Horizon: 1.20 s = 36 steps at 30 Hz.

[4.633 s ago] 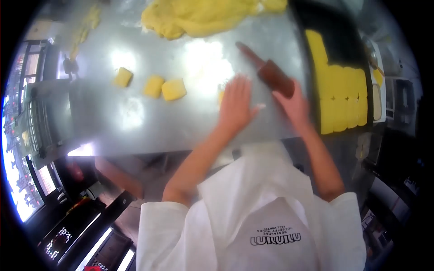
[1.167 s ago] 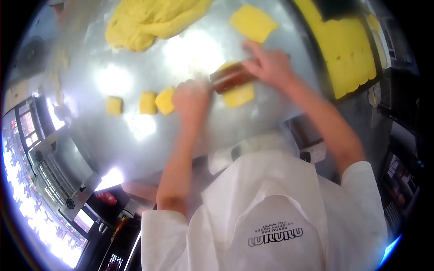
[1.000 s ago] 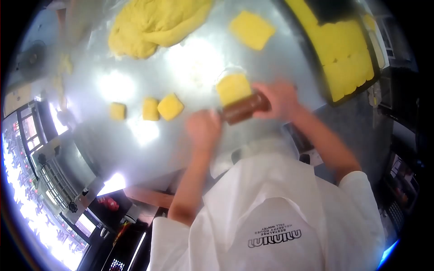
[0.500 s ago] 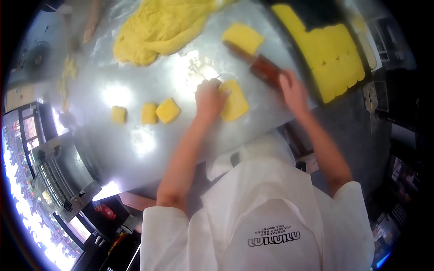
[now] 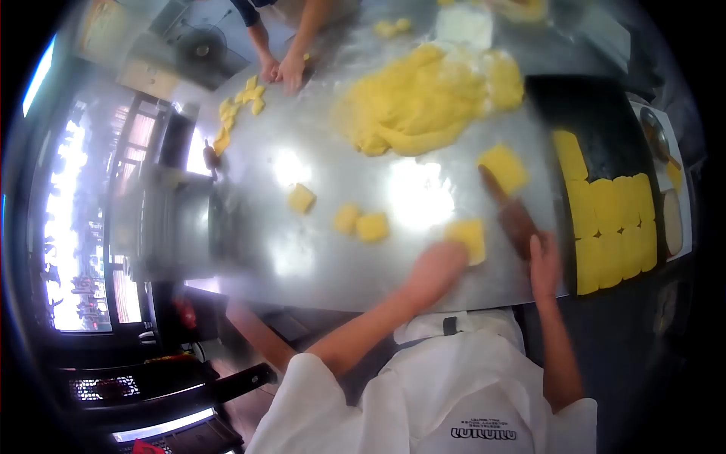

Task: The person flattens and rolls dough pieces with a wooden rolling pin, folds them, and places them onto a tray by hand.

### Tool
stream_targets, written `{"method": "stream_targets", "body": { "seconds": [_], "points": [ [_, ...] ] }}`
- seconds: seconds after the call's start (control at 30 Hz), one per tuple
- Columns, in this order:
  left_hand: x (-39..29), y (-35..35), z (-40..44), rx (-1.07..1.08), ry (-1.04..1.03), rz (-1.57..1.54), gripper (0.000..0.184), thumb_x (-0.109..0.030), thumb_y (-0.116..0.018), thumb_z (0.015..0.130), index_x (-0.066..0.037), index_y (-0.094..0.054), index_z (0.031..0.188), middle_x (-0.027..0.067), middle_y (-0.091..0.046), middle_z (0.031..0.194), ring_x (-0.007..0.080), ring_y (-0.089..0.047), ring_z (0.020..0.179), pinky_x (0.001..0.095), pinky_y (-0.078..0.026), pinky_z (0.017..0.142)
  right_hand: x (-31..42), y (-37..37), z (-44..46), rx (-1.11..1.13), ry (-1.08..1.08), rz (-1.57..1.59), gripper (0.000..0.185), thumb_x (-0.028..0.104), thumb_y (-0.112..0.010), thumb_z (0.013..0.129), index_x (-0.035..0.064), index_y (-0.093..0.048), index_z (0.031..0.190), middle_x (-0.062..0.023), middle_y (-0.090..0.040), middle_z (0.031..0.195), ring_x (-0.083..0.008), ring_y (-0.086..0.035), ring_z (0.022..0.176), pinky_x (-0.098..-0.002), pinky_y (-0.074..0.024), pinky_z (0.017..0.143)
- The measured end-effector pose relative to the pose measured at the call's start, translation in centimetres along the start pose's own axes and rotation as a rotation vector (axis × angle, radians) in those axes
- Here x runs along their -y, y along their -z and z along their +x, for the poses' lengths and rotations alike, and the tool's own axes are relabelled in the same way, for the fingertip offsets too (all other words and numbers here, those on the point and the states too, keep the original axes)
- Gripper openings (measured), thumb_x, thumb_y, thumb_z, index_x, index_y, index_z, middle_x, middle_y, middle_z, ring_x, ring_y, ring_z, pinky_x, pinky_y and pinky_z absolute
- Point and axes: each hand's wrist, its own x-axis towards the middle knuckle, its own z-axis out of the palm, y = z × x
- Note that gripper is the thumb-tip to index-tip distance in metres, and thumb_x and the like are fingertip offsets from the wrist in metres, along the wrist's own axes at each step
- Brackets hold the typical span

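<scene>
My left hand [image 5: 441, 266], blurred, is closed at the lower left edge of a flat yellow dough piece [image 5: 470, 236], hiding that corner. The dough lies on the metal table. To its right, my right hand [image 5: 544, 263] is closed on the near end of a brown wooden rolling pin [image 5: 519, 227]. The pin's far handle lies against another flattened dough piece [image 5: 504, 168]. Several smaller dough pieces lie left of my left hand, among them a dough square [image 5: 371, 227] and a farther dough square [image 5: 301, 198].
A large dough mass [image 5: 416, 102] lies farther back on the metal table [image 5: 333, 276]. On the right, a black tray [image 5: 597, 106] holds rows of flat dough pieces. Another person's hands [image 5: 283, 70] work at the far left, near small dough bits [image 5: 249, 94].
The view has swung, showing more of the far table and the other person's hands. My left hand stays at the same dough piece, my right at the rolling pin.
</scene>
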Motion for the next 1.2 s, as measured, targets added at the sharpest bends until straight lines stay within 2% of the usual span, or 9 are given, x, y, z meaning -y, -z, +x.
{"method": "stream_targets", "body": {
  "seconds": [0.13, 0.17, 0.3, 0.47, 0.67, 0.8, 0.9, 1.0, 1.2],
  "points": [
    [-1.0, -1.5, -2.2, 0.074, 0.075, -0.090, 0.054, -0.015, -0.080, 0.082, -0.003, -0.062, 0.131, 0.0217, -0.065, 0.127, 0.0435, -0.061, 0.122, 0.0530, -0.051, 0.105, 8.2, 3.4, -0.1, 0.196, -0.077, -0.113, 0.066, 0.038, -0.081, 0.087, 0.0088, -0.055, 0.140, -0.0203, -0.071, 0.123, -0.0371, -0.069, 0.115, -0.0443, -0.0539, 0.095],
    [-0.8, -2.7, -2.2, -0.170, 0.074, -0.098, 0.057, -0.015, -0.080, 0.083, -0.003, -0.061, 0.135, 0.0223, -0.064, 0.130, 0.0439, -0.061, 0.124, 0.0537, -0.048, 0.109, 9.2, 3.5, 0.3, 0.225, -0.028, -0.224, 0.074, 0.039, -0.086, 0.082, 0.0099, -0.054, 0.142, -0.0210, -0.072, 0.123, -0.0396, -0.069, 0.115, -0.0461, -0.0546, 0.094],
    [-2.3, -2.7, 3.8, -0.136, 0.226, 0.052, 0.089, -0.039, -0.071, 0.093, 0.007, -0.030, 0.157, 0.0259, -0.034, 0.162, 0.0455, -0.031, 0.151, 0.0534, -0.026, 0.124, 8.9, 3.5, -0.5, 0.214, -0.107, -0.176, 0.070, 0.042, -0.086, 0.081, 0.0116, -0.058, 0.138, -0.0197, -0.073, 0.118, -0.0410, -0.069, 0.111, -0.0452, -0.0557, 0.090],
    [-0.8, -7.6, 2.9, -0.033, 0.286, 0.156, 0.103, -0.062, -0.066, 0.089, 0.007, -0.031, 0.157, 0.0259, -0.032, 0.164, 0.0452, -0.029, 0.152, 0.0559, -0.023, 0.124, 9.3, 3.6, -0.2, 0.211, -0.181, -0.101, 0.067, 0.041, -0.085, 0.085, 0.0111, -0.058, 0.138, -0.0175, -0.073, 0.122, -0.0363, -0.070, 0.113, -0.0425, -0.0546, 0.094],
    [-1.0, -6.0, 3.1, 0.019, 0.306, 0.076, 0.091, -0.047, -0.070, 0.093, 0.006, -0.033, 0.156, 0.0253, -0.032, 0.165, 0.0430, -0.029, 0.153, 0.0545, -0.022, 0.125, 10.1, 2.7, 0.9, 0.224, -0.161, -0.095, 0.068, 0.039, -0.082, 0.088, 0.0128, -0.053, 0.144, -0.0182, -0.073, 0.119, -0.0339, -0.071, 0.112, -0.0418, -0.0543, 0.096],
    [0.6, -2.4, 0.7, -0.416, 0.466, -0.327, 0.064, -0.018, -0.060, 0.101, 0.001, -0.038, 0.157, 0.0229, -0.043, 0.160, 0.0388, -0.042, 0.147, 0.0464, -0.031, 0.122, 10.5, 3.2, 1.6, 0.310, 0.005, -0.036, 0.070, 0.042, -0.083, 0.084, 0.0177, -0.054, 0.143, -0.0144, -0.074, 0.114, -0.0302, -0.073, 0.103, -0.0416, -0.0556, 0.092],
    [4.1, 1.5, -1.2, -0.436, 0.440, -0.114, 0.026, -0.017, -0.058, 0.101, 0.002, -0.067, 0.116, 0.0223, -0.066, 0.125, 0.0413, -0.061, 0.119, 0.0479, -0.047, 0.101, 12.2, 4.0, 1.2, 0.617, 0.281, -0.297, 0.071, 0.050, -0.080, 0.083, 0.0207, -0.055, 0.143, -0.0157, -0.074, 0.114, -0.0357, -0.072, 0.101, -0.0448, -0.0560, 0.086],
    [8.3, -2.6, -3.0, -0.094, 0.393, 0.204, 0.044, -0.026, -0.057, 0.103, -0.003, -0.063, 0.066, 0.0199, -0.066, 0.076, 0.0415, -0.062, 0.074, 0.0522, -0.049, 0.068, 12.8, 0.6, 1.5, 0.670, 0.360, -0.338, 0.058, 0.056, -0.069, 0.089, 0.0206, -0.059, 0.134, -0.0137, -0.076, 0.101, -0.0397, -0.071, 0.094, -0.0487, -0.0545, 0.080],
    [9.3, 0.4, 4.2, 0.007, 0.396, 0.222, 0.040, -0.029, -0.061, 0.100, -0.006, -0.063, 0.067, 0.0185, -0.060, 0.069, 0.0402, -0.059, 0.067, 0.0520, -0.047, 0.064, 12.4, -3.9, 7.0, 0.410, 0.301, -0.208, 0.044, 0.052, -0.059, 0.098, 0.0147, -0.064, 0.122, -0.0127, -0.075, 0.090, -0.0377, -0.072, 0.087, -0.0483, -0.0540, 0.077]
  ]
}}
